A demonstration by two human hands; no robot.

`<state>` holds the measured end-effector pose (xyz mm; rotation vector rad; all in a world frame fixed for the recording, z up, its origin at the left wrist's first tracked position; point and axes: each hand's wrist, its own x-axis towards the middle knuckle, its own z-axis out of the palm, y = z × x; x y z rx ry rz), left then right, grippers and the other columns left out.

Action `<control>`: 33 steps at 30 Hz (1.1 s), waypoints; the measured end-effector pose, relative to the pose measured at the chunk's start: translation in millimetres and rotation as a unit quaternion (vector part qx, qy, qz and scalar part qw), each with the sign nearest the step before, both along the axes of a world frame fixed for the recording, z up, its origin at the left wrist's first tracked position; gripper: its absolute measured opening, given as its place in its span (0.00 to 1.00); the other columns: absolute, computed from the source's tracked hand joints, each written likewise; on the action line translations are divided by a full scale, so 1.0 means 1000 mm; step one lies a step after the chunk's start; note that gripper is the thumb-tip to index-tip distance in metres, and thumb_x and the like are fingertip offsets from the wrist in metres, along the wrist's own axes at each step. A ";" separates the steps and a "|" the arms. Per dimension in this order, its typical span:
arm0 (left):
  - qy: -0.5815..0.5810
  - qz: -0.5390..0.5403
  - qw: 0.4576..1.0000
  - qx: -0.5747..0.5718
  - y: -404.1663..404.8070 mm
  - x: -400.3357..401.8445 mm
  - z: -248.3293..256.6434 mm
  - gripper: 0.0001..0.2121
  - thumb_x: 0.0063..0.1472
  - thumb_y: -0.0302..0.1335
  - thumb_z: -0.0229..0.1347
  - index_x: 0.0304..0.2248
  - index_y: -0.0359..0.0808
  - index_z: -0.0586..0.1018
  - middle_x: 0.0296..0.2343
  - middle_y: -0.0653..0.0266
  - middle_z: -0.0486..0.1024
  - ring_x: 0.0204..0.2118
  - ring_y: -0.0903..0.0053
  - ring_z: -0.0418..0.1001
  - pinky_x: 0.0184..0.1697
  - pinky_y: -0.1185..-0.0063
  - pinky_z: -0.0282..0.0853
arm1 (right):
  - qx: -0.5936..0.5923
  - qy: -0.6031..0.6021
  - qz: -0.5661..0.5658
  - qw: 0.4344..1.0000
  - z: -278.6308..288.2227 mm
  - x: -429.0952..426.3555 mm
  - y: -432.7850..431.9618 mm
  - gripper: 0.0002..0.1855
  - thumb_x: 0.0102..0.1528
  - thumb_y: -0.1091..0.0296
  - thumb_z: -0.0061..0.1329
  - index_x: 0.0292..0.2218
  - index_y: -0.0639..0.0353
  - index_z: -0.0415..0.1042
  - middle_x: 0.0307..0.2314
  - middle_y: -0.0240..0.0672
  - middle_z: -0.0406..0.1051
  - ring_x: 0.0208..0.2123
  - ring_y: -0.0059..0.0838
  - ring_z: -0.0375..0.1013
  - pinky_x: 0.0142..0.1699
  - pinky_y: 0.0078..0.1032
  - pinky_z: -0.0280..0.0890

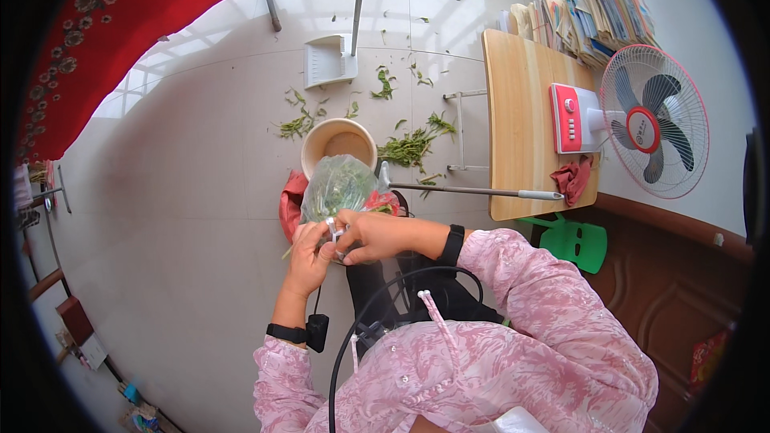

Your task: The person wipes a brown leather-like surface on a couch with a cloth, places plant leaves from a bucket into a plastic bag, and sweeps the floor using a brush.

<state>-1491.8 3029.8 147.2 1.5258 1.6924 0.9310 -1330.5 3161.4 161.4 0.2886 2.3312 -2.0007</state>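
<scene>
A clear plastic bag (338, 183) of leafy greens sits in front of my knees, in front of the pale plastic bucket (308, 147) and overlapping its near rim. My left hand (308, 255) grips the gathered near end of the bag from the left. From the right, my right hand (376, 236) pinches the same end, its fingers meeting those of the left. Something small and white (334, 230) shows among the fingers; what it is cannot be made out. A red plastic bag (292, 204) lies left of the clear one.
Loose green stems (406, 150) and leaves are strewn on the tiled floor beyond. A long-handled dustpan (328, 63) stands there. A broom-like handle (463, 190) reaches rightward to a wooden table (520, 126), which bears an electric fan (646, 126) and a red cloth (571, 180). Below is a green chair (574, 243).
</scene>
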 end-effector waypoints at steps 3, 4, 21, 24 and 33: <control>-0.180 -0.038 0.971 -0.152 -0.006 -0.005 0.017 0.14 0.54 0.37 0.53 0.33 0.33 0.73 0.24 0.68 0.66 0.25 0.82 0.62 0.27 0.84 0.59 | -0.018 -0.023 -0.058 0.998 -0.031 0.016 0.009 0.12 0.44 0.62 0.52 0.32 0.55 0.75 0.25 0.40 0.66 0.32 0.35 0.68 0.39 0.25 0.62; -0.198 -0.053 0.964 -0.172 -0.011 -0.011 0.017 0.13 0.54 0.36 0.54 0.30 0.33 0.74 0.23 0.69 0.66 0.24 0.84 0.61 0.27 0.85 0.58 | -0.087 -0.052 -0.106 0.989 -0.048 0.027 0.018 0.10 0.46 0.65 0.51 0.31 0.57 0.75 0.19 0.34 0.68 0.23 0.28 0.68 0.30 0.23 0.63; -0.266 -0.020 0.960 -0.085 -0.012 0.038 -0.001 0.06 0.55 0.26 0.52 0.29 0.30 0.72 0.24 0.67 0.66 0.29 0.80 0.65 0.34 0.82 0.62 | 0.258 -0.184 0.122 0.940 -0.057 0.004 -0.033 0.19 0.43 0.56 0.49 0.37 0.55 0.67 0.23 0.39 0.71 0.26 0.42 0.71 0.30 0.36 0.65; -0.246 -0.008 0.963 -0.109 -0.026 0.028 0.001 0.08 0.55 0.27 0.52 0.33 0.32 0.73 0.30 0.65 0.68 0.31 0.79 0.66 0.37 0.82 0.63 | 0.303 -0.100 0.039 0.947 -0.063 0.006 -0.042 0.09 0.44 0.65 0.45 0.30 0.54 0.69 0.25 0.36 0.70 0.26 0.41 0.71 0.29 0.34 0.65; -0.317 0.420 0.812 -0.254 -0.146 -0.085 -0.149 0.14 0.57 0.31 0.49 0.42 0.34 0.70 0.35 0.62 0.71 0.29 0.81 0.71 0.30 0.82 0.67 | 0.101 -0.255 -0.137 0.952 -0.118 0.032 -0.041 0.13 0.53 0.61 0.43 0.25 0.62 0.71 0.16 0.43 0.67 0.18 0.39 0.66 0.26 0.31 0.60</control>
